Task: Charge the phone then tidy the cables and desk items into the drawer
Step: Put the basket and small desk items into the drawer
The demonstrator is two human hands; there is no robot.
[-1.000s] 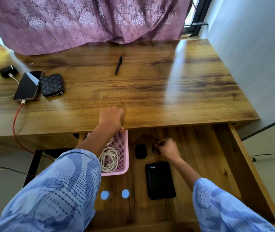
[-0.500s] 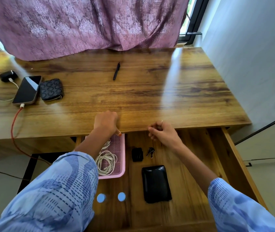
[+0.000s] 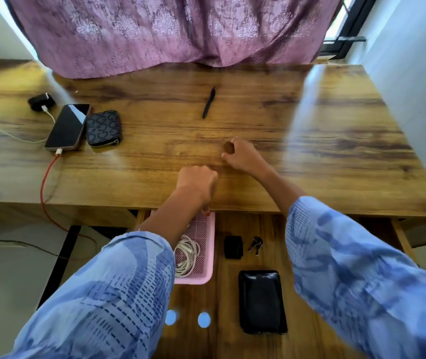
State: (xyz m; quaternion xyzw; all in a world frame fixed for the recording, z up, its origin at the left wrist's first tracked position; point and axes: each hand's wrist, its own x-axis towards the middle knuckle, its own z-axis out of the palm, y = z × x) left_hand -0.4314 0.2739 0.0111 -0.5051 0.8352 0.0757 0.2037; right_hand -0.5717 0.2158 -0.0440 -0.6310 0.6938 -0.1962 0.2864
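Left hand rests as a loose fist at the table front edge, fingers curled together, holding nothing seen. Right hand, fingers curled w/ nothing in them, hovers over the table; 0.5 s ago it was nearer the open drawer. Pen lies beyond the right fingers. Phone, plugged into red cable, sits far left of left fingers, wallet beside it.

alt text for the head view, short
A person's right hand reaches across a wooden desk toward a black pen, left hand at the desk edge. A charging phone lies left; the drawer is open.
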